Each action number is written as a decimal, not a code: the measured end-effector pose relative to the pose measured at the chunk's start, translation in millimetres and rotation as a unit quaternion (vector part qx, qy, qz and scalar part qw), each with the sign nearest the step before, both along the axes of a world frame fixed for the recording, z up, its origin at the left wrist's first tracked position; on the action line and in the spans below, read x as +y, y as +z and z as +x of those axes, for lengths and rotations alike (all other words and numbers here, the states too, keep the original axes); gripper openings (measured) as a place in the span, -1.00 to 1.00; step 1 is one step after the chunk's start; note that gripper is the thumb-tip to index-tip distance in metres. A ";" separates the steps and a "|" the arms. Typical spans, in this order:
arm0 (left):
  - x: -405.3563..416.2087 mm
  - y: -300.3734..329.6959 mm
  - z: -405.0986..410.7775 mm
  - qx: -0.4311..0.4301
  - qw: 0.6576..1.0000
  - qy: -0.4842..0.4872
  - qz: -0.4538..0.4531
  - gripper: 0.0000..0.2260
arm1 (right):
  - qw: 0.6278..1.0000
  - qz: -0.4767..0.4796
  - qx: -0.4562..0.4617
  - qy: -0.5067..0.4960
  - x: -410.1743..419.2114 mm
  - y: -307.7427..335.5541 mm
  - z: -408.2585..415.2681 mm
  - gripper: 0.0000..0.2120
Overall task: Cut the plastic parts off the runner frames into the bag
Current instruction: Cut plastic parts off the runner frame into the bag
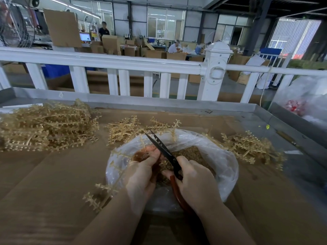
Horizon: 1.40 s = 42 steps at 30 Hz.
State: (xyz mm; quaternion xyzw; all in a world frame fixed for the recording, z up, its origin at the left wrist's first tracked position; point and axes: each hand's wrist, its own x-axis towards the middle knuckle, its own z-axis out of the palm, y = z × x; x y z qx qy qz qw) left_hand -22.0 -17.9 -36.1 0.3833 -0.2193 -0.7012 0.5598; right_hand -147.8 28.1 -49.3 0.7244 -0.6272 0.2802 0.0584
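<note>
A clear plastic bag (217, 156) lies open on the cardboard before me, with small tan cut parts (189, 153) heaped inside. My left hand (141, 175) grips a tan runner frame (113, 167) over the bag's left rim; the frame runs from the bag down past my wrist. My right hand (194, 184) holds black scissors with red handles (164, 149). Their blades are parted and point up and away, right beside my left fingertips.
A big heap of runner frames (46, 126) lies at the left, a smaller one (123, 129) behind the bag, another (251, 147) at the right. Cardboard (53, 174) covers a metal table with a raised rim (159, 103). A white fence (123, 62) stands beyond.
</note>
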 end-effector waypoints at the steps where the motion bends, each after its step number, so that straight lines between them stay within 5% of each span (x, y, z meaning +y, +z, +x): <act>1: 0.0 0.1 -0.1 0.000 1.000 0.000 -0.001 -0.89 | 1.000 0.000 0.001 -0.002 0.0 -0.3 -0.2 -0.53; 17: 2.1 -2.4 3.4 -0.013 0.999 -0.034 -0.006 -0.63 | 0.999 -0.018 -0.032 -0.002 4.0 -1.1 1.0 -0.62; 25: 2.2 0.8 4.8 -0.014 0.999 -0.050 -0.012 -0.88 | 0.999 -0.014 -0.039 0.005 -0.9 -2.1 0.1 -0.60; 32: 3.6 2.9 4.6 -0.006 0.998 -0.057 -0.011 -0.58 | 0.999 -0.022 -0.032 0.001 -1.9 0.3 -0.2 -0.61; 42: 1.9 3.9 3.0 -0.031 0.998 -0.051 0.016 -0.64 | 1.000 0.008 -0.026 0.006 0.3 6.0 -2.2 -0.78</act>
